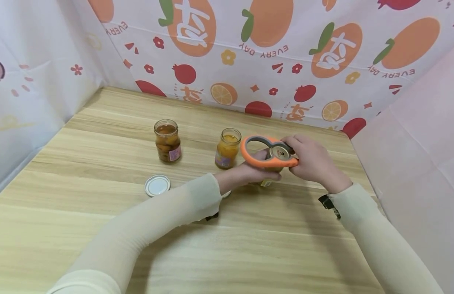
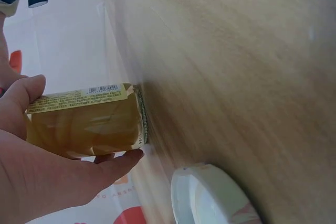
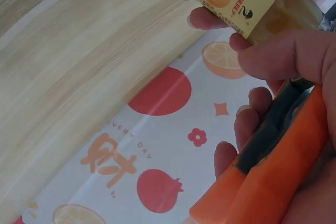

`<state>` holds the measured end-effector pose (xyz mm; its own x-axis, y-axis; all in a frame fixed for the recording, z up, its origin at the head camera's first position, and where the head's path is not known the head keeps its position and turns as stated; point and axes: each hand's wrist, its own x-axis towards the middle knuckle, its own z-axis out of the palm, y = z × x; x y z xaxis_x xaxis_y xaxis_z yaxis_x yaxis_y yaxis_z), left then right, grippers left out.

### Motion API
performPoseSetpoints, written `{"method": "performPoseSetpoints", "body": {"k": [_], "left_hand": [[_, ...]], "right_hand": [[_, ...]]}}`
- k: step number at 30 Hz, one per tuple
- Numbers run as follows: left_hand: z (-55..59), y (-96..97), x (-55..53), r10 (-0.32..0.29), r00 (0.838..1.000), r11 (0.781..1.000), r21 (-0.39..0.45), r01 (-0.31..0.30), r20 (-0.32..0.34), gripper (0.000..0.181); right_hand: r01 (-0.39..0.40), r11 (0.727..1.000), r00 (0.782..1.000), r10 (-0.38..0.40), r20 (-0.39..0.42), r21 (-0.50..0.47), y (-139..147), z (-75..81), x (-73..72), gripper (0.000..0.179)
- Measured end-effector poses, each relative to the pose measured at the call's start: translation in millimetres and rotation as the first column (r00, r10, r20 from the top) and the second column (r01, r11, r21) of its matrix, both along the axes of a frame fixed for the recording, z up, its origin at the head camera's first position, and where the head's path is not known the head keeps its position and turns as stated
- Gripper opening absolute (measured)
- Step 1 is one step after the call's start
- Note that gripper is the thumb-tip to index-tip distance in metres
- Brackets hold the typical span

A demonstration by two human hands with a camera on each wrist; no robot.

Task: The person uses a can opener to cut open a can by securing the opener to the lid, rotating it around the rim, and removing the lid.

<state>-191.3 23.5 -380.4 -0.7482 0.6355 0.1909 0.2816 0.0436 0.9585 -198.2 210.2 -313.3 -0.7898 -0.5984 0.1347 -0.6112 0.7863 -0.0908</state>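
My left hand (image 1: 249,172) grips a glass jar (image 2: 86,129) with a yellow peach-picture label (image 3: 231,1), its fingers and thumb around the body. The jar is close to upright, with its base at or just above the table. An orange jar opener (image 1: 260,163) with a grey inner lining lies over the jar's top. Its smaller loop surrounds the metal lid (image 1: 279,152), while the larger loop extends to the left. My right hand (image 1: 313,157) holds the opener at its right end, fingers curled round it in the right wrist view.
An open jar of dark amber fruit (image 1: 168,143) stands at the left, and an open jar of orange-yellow fruit (image 1: 228,149) stands nearer my hands. One loose lid (image 1: 157,185) lies on the wooden table (image 1: 65,220); another lid (image 2: 210,198) is mostly hidden by my left sleeve. Printed cloth (image 1: 227,73) borders the table.
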Motion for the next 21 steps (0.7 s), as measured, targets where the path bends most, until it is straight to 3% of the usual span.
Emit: {"method": "performPoseSetpoints", "body": {"k": [4, 11, 14, 17, 21], "left_hand": [[-2.1, 1.3, -0.6, 0.020, 1.000, 1.000, -0.012, -0.020, 0.010, 0.088], [-8.9, 4.7, -5.7, 0.063, 0.992, 0.988, -0.134, -0.077, -0.107, 0.088], [-14.1, 4.6, -9.5, 0.067, 0.988, 0.985, -0.148, -0.087, -0.136, 0.090], [-15.3, 3.5, -10.2, 0.062, 0.990, 0.986, -0.146, -0.081, -0.129, 0.093], [-6.5, 0.2, -4.5, 0.053, 0.993, 0.991, -0.117, -0.066, -0.106, 0.093]], "right_hand": [[-0.016, 1.000, 1.000, 0.016, 0.012, -0.013, 1, 0.6, -3.3, 0.056], [-0.065, 0.998, 0.998, 0.065, 0.015, -0.004, 4, 2.1, -8.1, 0.063], [-0.078, 0.997, 0.997, 0.078, 0.010, -0.002, 4, 3.3, -8.6, 0.065], [-0.092, 0.996, 0.996, 0.092, -0.001, -0.008, 4, 4.1, -8.6, 0.064], [-0.100, 0.995, 0.995, 0.099, -0.017, -0.019, 4, 4.7, -8.6, 0.063]]}}
